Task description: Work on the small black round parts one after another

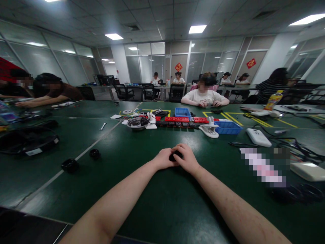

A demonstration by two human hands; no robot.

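My left hand and my right hand meet over the green tabletop in front of me. Between them is a small dark black object, mostly covered by my fingers, so its kind does not show. Fingers of both hands curl round it from either side. To the left, apart from my hands, lie a black ring-shaped piece and a smaller black round piece.
Ahead stand a red-and-black row of modules, blue bins and a metal bowl. A small wrench lies left. A white device and cables are right. A person sits opposite.
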